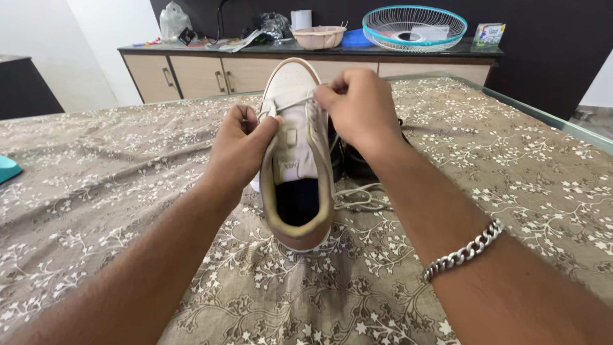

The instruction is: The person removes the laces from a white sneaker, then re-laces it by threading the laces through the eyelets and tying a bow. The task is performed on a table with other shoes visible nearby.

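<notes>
1. While both hands work at the lacing, the white sneaker [295,153] stands upright on the floral bedspread [128,191], near the middle of the bed, heel near, toe far.
2. Left hand [241,150]: grip closed, pinching the white lace [290,102] at the shoe's left eyelet row.
3. Right hand [354,105]: grip closed on the same lace at the right side, near the toe; the lace runs taut between the two hands.
4. Handling, as judged: shoe looks light, with a stiff sole and a soft, yielding upper and tongue. Lace is thin, limp and likely slippery; best held close to the eyelet. The shoe itself would be steadied at the heel collar or sidewall.
5. Loose lace [361,198] lies coiled on the bedspread just right of the shoe; could snag.
6. Dark object [354,160], perhaps another shoe, sits just beside the sneaker on the right, partly hidden by the right forearm.
7. Silver chain bracelet [463,250] on the right wrist.
8. Far side: cabinet [211,73] carrying a pink bowl [318,37] and a teal-rimmed fan guard [414,27], well apart.
</notes>
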